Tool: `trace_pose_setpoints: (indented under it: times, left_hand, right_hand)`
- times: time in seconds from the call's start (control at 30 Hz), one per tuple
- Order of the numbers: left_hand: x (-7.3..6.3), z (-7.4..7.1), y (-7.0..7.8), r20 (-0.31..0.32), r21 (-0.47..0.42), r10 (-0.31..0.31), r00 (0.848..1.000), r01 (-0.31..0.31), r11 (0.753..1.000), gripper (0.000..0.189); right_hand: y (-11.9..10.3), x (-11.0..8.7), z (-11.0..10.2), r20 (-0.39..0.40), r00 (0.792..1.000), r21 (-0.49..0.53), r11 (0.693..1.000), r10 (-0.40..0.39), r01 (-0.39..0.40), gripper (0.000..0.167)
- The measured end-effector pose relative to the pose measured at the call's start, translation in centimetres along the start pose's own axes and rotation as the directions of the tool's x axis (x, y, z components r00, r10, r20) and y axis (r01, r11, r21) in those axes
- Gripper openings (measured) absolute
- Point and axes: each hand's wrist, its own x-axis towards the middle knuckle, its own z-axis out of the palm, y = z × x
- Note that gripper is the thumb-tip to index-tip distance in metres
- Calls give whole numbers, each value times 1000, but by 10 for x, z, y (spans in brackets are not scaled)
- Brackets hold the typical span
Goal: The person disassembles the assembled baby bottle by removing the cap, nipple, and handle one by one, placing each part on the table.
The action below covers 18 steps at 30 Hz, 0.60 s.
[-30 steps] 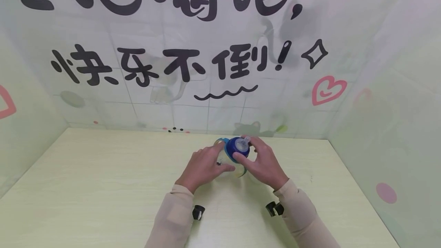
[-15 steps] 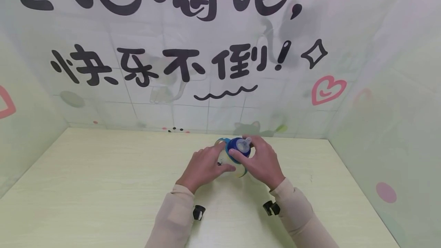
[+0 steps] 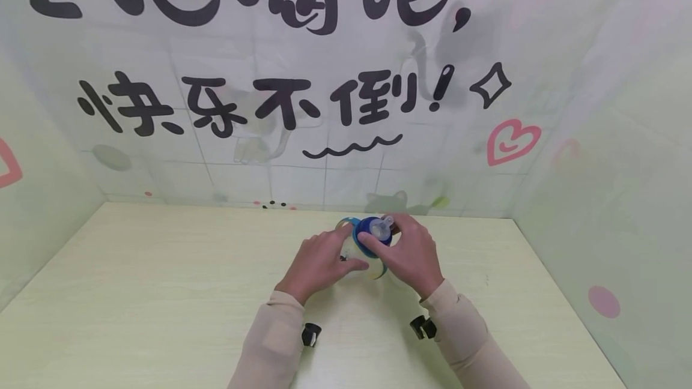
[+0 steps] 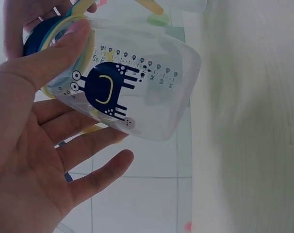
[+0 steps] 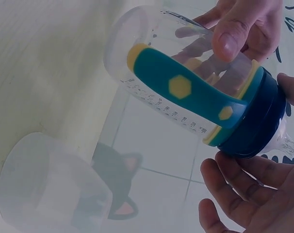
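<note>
A clear baby bottle (image 4: 156, 92) with a dark blue cartoon print is held tilted just above the tabletop. My left hand (image 3: 316, 260) grips its body near the neck, thumb on one side and fingers on the other. Around the dark blue collar (image 5: 256, 119), my right hand (image 3: 416, 254) has its thumb and fingertips on opposite sides. A clear teat (image 3: 381, 229) sticks out of the collar, pointing up and right in the head view. The teal side handle (image 5: 181, 85) with yellow spots faces the right wrist camera.
A translucent cap (image 5: 50, 182) stands on the pale wooden table (image 3: 162, 269) beside the bottle; the head view does not plainly show it. Printed wall sheets (image 3: 292, 179) enclose the table's back and sides.
My right thumb has moved up along the collar, and the right wrist and forearm have swung slightly left. The left hand and bottle stay almost in place.
</note>
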Motion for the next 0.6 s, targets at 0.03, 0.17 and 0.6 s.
trace_pose_setpoints:
  times: [0.03,0.17,0.6]
  left_hand:
    - [0,0,0,1,-1,0,1000,0,1000,66]
    - [0,0,1,5,-7,2,1000,-2,1000,66]
    - [0,0,1,-1,8,7,1000,-7,1000,66]
  right_hand:
    - [0,0,0,2,1000,2,1000,0,0,55]
    - [1,-1,0,12,1000,29,1000,-6,5,54]
    - [9,0,2,42,994,138,986,-99,92,50]
